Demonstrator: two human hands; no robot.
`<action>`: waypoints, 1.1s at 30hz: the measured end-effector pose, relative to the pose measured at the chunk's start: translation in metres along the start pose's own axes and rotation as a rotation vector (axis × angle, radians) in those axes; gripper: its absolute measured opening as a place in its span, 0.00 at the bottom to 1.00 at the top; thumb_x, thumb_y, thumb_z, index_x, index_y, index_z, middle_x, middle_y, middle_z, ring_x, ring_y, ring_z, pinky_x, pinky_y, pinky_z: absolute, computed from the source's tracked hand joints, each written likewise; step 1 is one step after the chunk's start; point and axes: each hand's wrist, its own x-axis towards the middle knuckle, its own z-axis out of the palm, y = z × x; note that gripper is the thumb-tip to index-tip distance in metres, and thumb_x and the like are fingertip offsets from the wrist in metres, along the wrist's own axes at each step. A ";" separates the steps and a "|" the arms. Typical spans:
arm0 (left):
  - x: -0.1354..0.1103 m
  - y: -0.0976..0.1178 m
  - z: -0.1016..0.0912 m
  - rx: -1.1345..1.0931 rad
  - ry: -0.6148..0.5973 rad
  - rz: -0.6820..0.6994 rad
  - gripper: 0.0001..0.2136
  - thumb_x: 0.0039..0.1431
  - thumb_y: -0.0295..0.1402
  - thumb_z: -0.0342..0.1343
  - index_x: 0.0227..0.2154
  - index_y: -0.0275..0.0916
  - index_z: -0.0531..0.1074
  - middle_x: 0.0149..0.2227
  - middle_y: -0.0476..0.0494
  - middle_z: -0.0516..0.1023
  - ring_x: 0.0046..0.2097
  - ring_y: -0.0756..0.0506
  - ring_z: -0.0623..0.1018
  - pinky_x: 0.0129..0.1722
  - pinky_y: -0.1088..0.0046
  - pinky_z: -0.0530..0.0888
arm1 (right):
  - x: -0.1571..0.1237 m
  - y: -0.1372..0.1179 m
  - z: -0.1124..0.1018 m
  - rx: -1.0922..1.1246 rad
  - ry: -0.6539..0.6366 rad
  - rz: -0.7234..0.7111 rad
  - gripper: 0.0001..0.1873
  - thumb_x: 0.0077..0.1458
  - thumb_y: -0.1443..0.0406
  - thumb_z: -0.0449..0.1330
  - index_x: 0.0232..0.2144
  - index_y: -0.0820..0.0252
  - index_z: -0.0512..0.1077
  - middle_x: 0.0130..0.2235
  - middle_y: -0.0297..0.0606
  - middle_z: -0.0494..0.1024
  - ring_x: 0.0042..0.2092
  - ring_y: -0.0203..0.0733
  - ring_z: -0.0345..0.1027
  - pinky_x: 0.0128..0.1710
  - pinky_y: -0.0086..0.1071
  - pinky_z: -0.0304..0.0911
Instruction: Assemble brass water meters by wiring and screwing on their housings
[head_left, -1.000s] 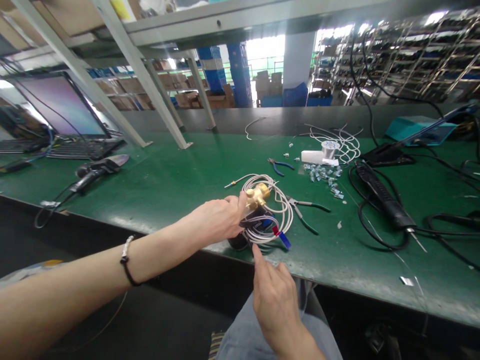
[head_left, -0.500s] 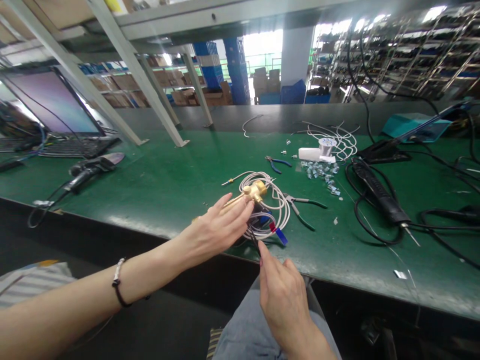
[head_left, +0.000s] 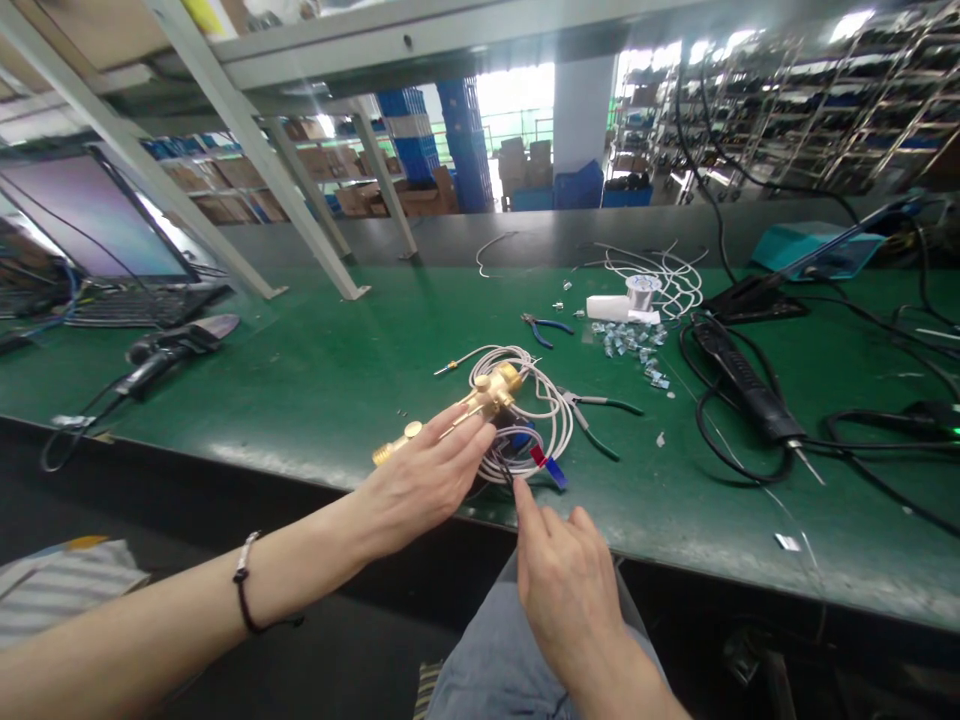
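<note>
My left hand (head_left: 431, 468) lies over a brass valve fitting (head_left: 495, 388), fingers together along its body and the thumb hidden. The threaded end (head_left: 382, 455) of the fitting sticks out to the left of the hand. Beside and under the fitting is a coil of off-white cable (head_left: 561, 425). A red tag (head_left: 537, 455) and a blue tag (head_left: 556, 473) sit at the near side of the coil. My right hand (head_left: 566, 570) is closed, its fingers pinching a thin dark tool (head_left: 508, 474) whose kind I cannot make out. The tool's tip reaches in among the wires.
Green-handled pliers (head_left: 596, 420) touch or nearly touch the coil's right side. Blue-handled cutters (head_left: 546, 328), small metal clips (head_left: 634, 342) and a solder spool (head_left: 643, 290) lie behind. A soldering iron (head_left: 750, 390) rests at right, a scanner (head_left: 176, 340) at left.
The view has shifted slightly to the right. My left hand has slid a little back, showing more of the brass fitting's left end. The right hand stays at the wires with the tool.
</note>
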 end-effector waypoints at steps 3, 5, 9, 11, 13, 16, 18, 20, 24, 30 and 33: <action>0.003 -0.001 -0.001 -0.019 -0.029 -0.007 0.12 0.60 0.21 0.46 0.39 0.27 0.75 0.47 0.37 0.75 0.52 0.38 0.72 0.59 0.58 0.65 | 0.007 0.002 -0.002 -0.037 0.000 -0.029 0.23 0.48 0.78 0.49 0.47 0.76 0.70 0.23 0.38 0.72 0.22 0.40 0.63 0.29 0.37 0.56; 0.004 -0.002 -0.002 -0.039 -0.051 -0.037 0.11 0.59 0.21 0.46 0.38 0.27 0.75 0.46 0.36 0.74 0.51 0.37 0.71 0.57 0.58 0.67 | 0.011 0.003 -0.002 -0.046 -0.011 -0.049 0.22 0.48 0.77 0.50 0.46 0.75 0.71 0.22 0.39 0.71 0.22 0.39 0.63 0.29 0.36 0.56; 0.009 -0.003 -0.006 -0.164 -0.112 -0.164 0.11 0.57 0.20 0.47 0.40 0.27 0.73 0.46 0.35 0.72 0.52 0.38 0.70 0.58 0.58 0.66 | 0.013 0.005 -0.002 -0.051 -0.072 -0.089 0.24 0.48 0.78 0.50 0.48 0.75 0.70 0.23 0.39 0.72 0.23 0.40 0.63 0.30 0.36 0.56; 0.015 -0.002 -0.009 -0.245 -0.169 -0.251 0.13 0.54 0.18 0.47 0.39 0.27 0.73 0.46 0.35 0.72 0.51 0.39 0.69 0.60 0.58 0.63 | 0.013 0.006 -0.002 -0.049 -0.087 -0.093 0.25 0.47 0.78 0.50 0.49 0.75 0.69 0.24 0.39 0.72 0.23 0.39 0.64 0.30 0.36 0.56; 0.022 -0.002 -0.011 -0.321 -0.227 -0.338 0.14 0.51 0.17 0.46 0.39 0.28 0.72 0.45 0.35 0.71 0.51 0.40 0.68 0.60 0.58 0.63 | 0.014 0.007 -0.001 -0.049 -0.098 -0.092 0.25 0.47 0.78 0.51 0.49 0.75 0.69 0.24 0.38 0.72 0.24 0.39 0.64 0.30 0.36 0.56; 0.030 -0.002 -0.012 -0.418 -0.282 -0.431 0.12 0.51 0.18 0.46 0.35 0.29 0.72 0.44 0.35 0.70 0.49 0.40 0.67 0.56 0.59 0.67 | 0.015 0.007 -0.002 -0.058 -0.119 -0.095 0.25 0.47 0.79 0.51 0.50 0.74 0.68 0.24 0.38 0.72 0.23 0.39 0.64 0.31 0.36 0.56; 0.034 -0.003 -0.014 -0.472 -0.278 -0.461 0.10 0.51 0.18 0.46 0.33 0.30 0.71 0.43 0.34 0.70 0.48 0.40 0.66 0.52 0.60 0.70 | 0.016 0.008 -0.001 -0.060 -0.125 -0.099 0.25 0.48 0.79 0.50 0.50 0.74 0.68 0.23 0.38 0.71 0.23 0.39 0.64 0.30 0.36 0.55; 0.035 -0.006 -0.020 -0.517 -0.256 -0.471 0.11 0.51 0.18 0.45 0.33 0.30 0.70 0.42 0.34 0.69 0.47 0.40 0.67 0.48 0.60 0.72 | 0.016 0.009 -0.001 -0.058 -0.122 -0.106 0.25 0.48 0.78 0.49 0.50 0.75 0.68 0.23 0.38 0.71 0.23 0.39 0.63 0.30 0.36 0.55; 0.032 -0.023 -0.044 -0.500 -0.240 -0.481 0.10 0.54 0.24 0.43 0.26 0.35 0.69 0.37 0.37 0.71 0.41 0.41 0.69 0.41 0.60 0.73 | 0.015 0.010 0.001 -0.041 -0.121 -0.107 0.25 0.48 0.79 0.48 0.49 0.75 0.68 0.23 0.38 0.71 0.23 0.39 0.62 0.30 0.36 0.55; -0.009 -0.083 -0.074 -0.550 -0.196 -0.775 0.16 0.56 0.42 0.45 0.22 0.37 0.69 0.38 0.46 0.73 0.38 0.46 0.72 0.40 0.64 0.70 | 0.013 0.013 0.003 -0.039 -0.063 -0.120 0.24 0.51 0.79 0.46 0.51 0.73 0.65 0.23 0.36 0.70 0.22 0.39 0.60 0.29 0.36 0.54; -0.044 -0.103 -0.063 -0.524 -0.219 -1.183 0.18 0.56 0.46 0.48 0.30 0.35 0.72 0.37 0.47 0.74 0.36 0.46 0.71 0.40 0.63 0.70 | 0.002 0.019 0.002 -0.007 -0.001 -0.188 0.24 0.55 0.78 0.44 0.54 0.74 0.62 0.22 0.35 0.69 0.22 0.38 0.61 0.29 0.35 0.55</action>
